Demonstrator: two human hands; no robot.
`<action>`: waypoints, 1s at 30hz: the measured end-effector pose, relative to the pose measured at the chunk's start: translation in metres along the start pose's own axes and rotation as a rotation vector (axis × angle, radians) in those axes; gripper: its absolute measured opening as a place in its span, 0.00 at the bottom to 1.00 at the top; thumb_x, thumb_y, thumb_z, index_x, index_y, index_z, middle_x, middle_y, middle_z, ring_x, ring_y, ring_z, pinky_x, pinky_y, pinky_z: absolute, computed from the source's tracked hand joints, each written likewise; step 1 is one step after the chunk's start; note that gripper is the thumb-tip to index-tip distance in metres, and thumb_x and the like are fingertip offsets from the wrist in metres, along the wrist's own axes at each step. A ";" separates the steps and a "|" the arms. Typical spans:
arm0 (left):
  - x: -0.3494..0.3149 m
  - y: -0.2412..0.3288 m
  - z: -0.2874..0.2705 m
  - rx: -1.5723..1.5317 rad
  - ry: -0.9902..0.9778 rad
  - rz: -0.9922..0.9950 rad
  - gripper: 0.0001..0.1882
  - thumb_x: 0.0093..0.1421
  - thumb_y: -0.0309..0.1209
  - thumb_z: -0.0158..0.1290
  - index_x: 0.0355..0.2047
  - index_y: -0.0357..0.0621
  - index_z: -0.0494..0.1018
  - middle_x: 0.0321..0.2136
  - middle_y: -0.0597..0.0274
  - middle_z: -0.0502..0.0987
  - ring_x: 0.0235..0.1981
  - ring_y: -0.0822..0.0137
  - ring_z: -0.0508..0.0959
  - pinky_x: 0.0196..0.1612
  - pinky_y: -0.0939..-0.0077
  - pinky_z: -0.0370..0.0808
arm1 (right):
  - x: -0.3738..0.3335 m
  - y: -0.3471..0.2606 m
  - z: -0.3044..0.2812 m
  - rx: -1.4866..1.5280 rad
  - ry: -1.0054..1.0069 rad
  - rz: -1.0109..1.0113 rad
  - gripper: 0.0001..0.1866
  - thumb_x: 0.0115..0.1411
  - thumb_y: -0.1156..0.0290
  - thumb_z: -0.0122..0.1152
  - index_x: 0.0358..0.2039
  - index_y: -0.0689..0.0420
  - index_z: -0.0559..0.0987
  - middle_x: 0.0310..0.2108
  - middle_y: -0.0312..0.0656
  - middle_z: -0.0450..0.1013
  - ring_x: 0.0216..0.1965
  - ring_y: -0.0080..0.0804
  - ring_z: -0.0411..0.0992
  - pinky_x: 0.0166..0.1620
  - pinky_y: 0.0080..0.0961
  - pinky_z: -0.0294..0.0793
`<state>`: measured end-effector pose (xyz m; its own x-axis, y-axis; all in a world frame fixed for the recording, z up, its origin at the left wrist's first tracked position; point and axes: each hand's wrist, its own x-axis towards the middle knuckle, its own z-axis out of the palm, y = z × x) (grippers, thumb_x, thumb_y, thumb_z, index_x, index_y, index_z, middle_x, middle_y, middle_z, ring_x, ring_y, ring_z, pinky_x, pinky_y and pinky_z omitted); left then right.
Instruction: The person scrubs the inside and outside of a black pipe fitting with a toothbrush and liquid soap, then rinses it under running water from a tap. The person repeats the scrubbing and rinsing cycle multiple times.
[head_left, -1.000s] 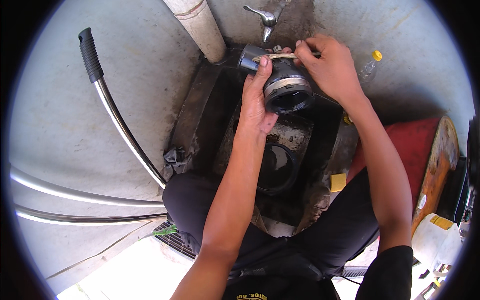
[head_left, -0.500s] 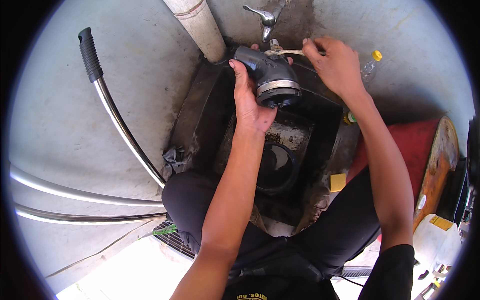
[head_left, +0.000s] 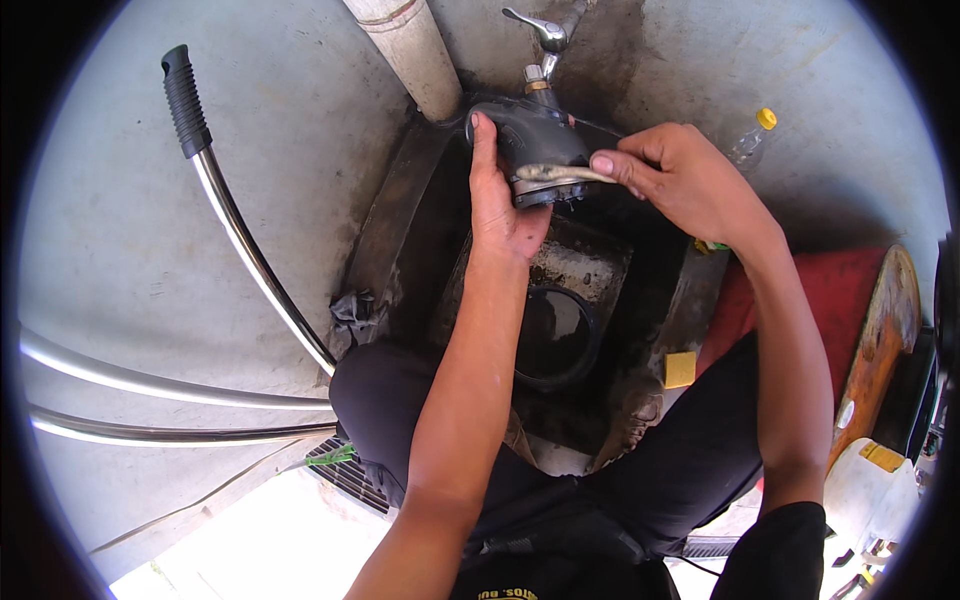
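Observation:
My left hand [head_left: 505, 210] is wrapped round a black elbow-shaped air intake pipe [head_left: 535, 140], thumb along its left side. A metal clamp band circles the pipe's lower end, and a fitting with a brass-coloured ring [head_left: 538, 85] sticks up at its top. Between the thumb and fingers of my right hand [head_left: 695, 180] is a slim, pale toothbrush-like brush [head_left: 565, 173]. The brush lies across the front of the pipe, just over the clamp band. Most of my left fingers are hidden behind the pipe.
Below is a dark wet basin [head_left: 395, 200] with a round black tub [head_left: 590, 350] in it. A chrome tap [head_left: 550, 37] juts from the wall. A yellow sponge [head_left: 680, 369] sits on the right ledge; a yellow-capped bottle [head_left: 752, 140] stands beyond. Metal tubes [head_left: 235, 230] curve at left.
My right hand has brought the brush down from the pipe's top fitting to its lower end near the band. The pipe has tilted in my left hand, its open lower end now showing less.

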<state>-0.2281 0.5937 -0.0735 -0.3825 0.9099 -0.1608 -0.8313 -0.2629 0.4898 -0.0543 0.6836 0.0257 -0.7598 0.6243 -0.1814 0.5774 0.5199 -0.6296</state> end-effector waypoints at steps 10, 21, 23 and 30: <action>-0.005 -0.002 0.005 -0.095 0.012 -0.094 0.31 0.70 0.56 0.54 0.59 0.41 0.76 0.47 0.53 0.84 0.47 0.57 0.84 0.54 0.59 0.81 | 0.012 0.001 -0.005 0.030 0.115 0.033 0.32 0.70 0.39 0.61 0.34 0.61 0.87 0.21 0.49 0.74 0.25 0.43 0.72 0.36 0.40 0.72; -0.001 -0.003 0.003 -0.093 -0.088 -0.014 0.32 0.69 0.55 0.52 0.60 0.42 0.75 0.47 0.48 0.84 0.46 0.53 0.85 0.50 0.58 0.84 | 0.019 0.043 -0.013 0.135 0.233 -0.102 0.29 0.71 0.43 0.62 0.32 0.61 0.85 0.19 0.41 0.69 0.24 0.30 0.66 0.33 0.35 0.67; -0.003 -0.002 0.004 -0.109 -0.089 0.018 0.32 0.69 0.55 0.51 0.59 0.40 0.75 0.46 0.51 0.84 0.47 0.54 0.85 0.50 0.58 0.84 | 0.017 0.046 -0.016 0.137 0.232 -0.126 0.28 0.73 0.46 0.61 0.32 0.62 0.84 0.21 0.39 0.69 0.27 0.25 0.66 0.34 0.32 0.67; -0.003 0.003 0.009 -0.066 -0.112 0.031 0.34 0.69 0.58 0.53 0.61 0.44 0.74 0.48 0.52 0.82 0.51 0.49 0.83 0.50 0.57 0.84 | 0.021 0.043 -0.014 0.230 0.303 -0.215 0.22 0.75 0.51 0.59 0.39 0.61 0.83 0.24 0.40 0.72 0.29 0.27 0.68 0.39 0.31 0.71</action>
<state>-0.2256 0.5930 -0.0634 -0.3642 0.9301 -0.0475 -0.8456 -0.3089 0.4355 -0.0413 0.7265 0.0055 -0.7141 0.6764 0.1804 0.3081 0.5350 -0.7866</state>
